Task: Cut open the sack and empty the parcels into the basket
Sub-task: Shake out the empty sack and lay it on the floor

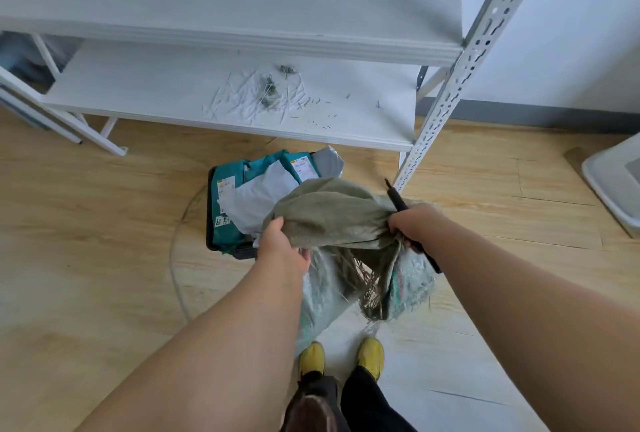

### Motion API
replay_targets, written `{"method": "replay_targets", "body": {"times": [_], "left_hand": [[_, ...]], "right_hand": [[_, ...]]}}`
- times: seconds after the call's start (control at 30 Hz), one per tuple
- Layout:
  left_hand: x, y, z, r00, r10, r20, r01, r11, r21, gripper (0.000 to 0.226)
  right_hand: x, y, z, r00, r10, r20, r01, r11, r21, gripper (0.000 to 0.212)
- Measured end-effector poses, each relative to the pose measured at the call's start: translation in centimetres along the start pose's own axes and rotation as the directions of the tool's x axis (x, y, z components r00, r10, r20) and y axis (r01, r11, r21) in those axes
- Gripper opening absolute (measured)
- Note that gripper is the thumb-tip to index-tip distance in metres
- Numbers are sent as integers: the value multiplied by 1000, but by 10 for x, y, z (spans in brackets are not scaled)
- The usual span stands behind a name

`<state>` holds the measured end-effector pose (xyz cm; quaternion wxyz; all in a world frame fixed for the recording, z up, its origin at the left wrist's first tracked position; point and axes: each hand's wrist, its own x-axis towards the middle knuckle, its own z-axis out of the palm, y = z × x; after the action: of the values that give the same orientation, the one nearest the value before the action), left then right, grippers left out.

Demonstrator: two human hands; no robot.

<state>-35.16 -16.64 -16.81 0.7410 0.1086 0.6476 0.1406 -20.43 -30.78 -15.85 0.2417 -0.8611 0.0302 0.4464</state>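
One grey-green woven sack [332, 217] with a frayed edge is held up over one dark basket [221, 248] on the wooden floor [86, 223]. The left hand [280, 241] is closed on the sack's left fold; the right hand [412, 223] is clenched around its right fold together with one slim black cutting tool [398, 197]. In the basket, about three teal parcels [225, 189], one white [259, 196] and one grey [329, 161] can be counted, partly hidden by the sack. Fibre scraps [266, 95] lie on the lower white shelf [138, 92]. Two yellow shoes [311, 357] are seen below.
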Motion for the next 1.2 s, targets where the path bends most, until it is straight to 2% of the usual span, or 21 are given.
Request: {"method": "replay_targets", "body": {"times": [0.07, 0.13, 0.2, 0.27, 0.33, 0.4, 0.47, 0.53, 0.57, 0.6, 0.63, 0.67, 0.73, 0.77, 0.8, 0.83, 0.9, 0.97, 1.03, 1.1, 1.2], "left_hand": [[-7, 0, 3, 996, 89, 16, -90, 990, 105, 47], [-17, 5, 13, 946, 323, 32, -322, 923, 211, 52], [-29, 13, 24, 819, 552, 159, -571, 751, 333, 54], [-39, 22, 34, 660, 668, 345, -738, 488, 466, 57], [-50, 24, 42, 523, 643, 560, -819, 196, 539, 57], [-64, 16, 47, 380, 527, 760, -867, -83, 491, 55], [-79, 4, 51, 229, 456, 860, -836, -360, 413, 44], [-89, 1, 51, 128, 377, 917, -792, -518, 323, 33], [-90, 2, 50, 100, 313, 944, -812, -522, 259, 32], [-91, 2, 49, 102, 253, 962, -855, -472, 215, 34], [-91, 4, 47, 149, 250, 957, -905, -355, 234, 34], [-93, 8, 45, 243, 331, 912, -936, -168, 310, 35], [-92, 11, 45, 527, 473, 706, -850, 287, 441, 39], [-92, 13, 47, 633, 450, 630, -772, 428, 470, 50], [-90, 13, 51, 699, 379, 606, -707, 490, 509, 66], [-90, 11, 55, 745, 279, 606, -648, 518, 559, 78], [-97, 3, 68, 761, 183, 623, -605, 548, 578, 89], [-106, -7, 81, 689, 374, 620, -699, 570, 433, 102], [-117, -13, 94, 582, 567, 582, -811, 457, 366, 118], [-122, -19, 107, 527, 642, 557, -842, 306, 444, 124], [-124, -29, 126, 501, 681, 534, -836, 220, 503, 115]], "right_hand": [[-2, 0, -2, 993, -10, -114, -4, 993, -120, 20], [-8, -4, -6, 963, -80, -257, 25, 977, -211, 28], [-18, -15, -11, 889, -176, -424, 160, 984, -74, 35], [-35, -34, -15, 794, -255, -552, 395, 906, 150, 31], [-56, -59, -17, 787, -340, -515, 526, 806, 272, 23], [-79, -80, -21, 796, -472, -379, 590, 744, 314, 37], [-94, -92, -27, 779, -559, -284, 623, 741, 252, 44], [-99, -92, -33, 759, -556, -338, 618, 779, 104, 30], [-98, -88, -36, 755, -507, -415, 590, 801, 95, 19], [-98, -81, -40, 759, -433, -486, 568, 805, 171, 11], [-100, -74, -43, 773, -353, -528, 559, 773, 301, 6], [-101, -66, -46, 790, -280, -545, 549, 719, 426, 8], [-105, -47, -51, 803, -215, -555, 543, 647, 535, 15], [-107, -37, -54, 798, -204, -567, 550, 632, 546, 17], [-109, -29, -55, 783, -193, -592, 564, 622, 543, 19], [-111, -20, -57, 764, -174, -621, 576, 616, 537, 20], [-113, -4, -61, 747, -122, -654, 579, 604, 548, 22], [-116, 12, -68, 764, -75, -641, 556, 582, 593, 21], [-117, 29, -77, 786, -35, -618, 534, 544, 648, 20], [-117, 45, -88, 801, 0, -598, 516, 506, 692, 19], [-114, 71, -113, 806, 55, -590, 498, 474, 726, 16]]}}
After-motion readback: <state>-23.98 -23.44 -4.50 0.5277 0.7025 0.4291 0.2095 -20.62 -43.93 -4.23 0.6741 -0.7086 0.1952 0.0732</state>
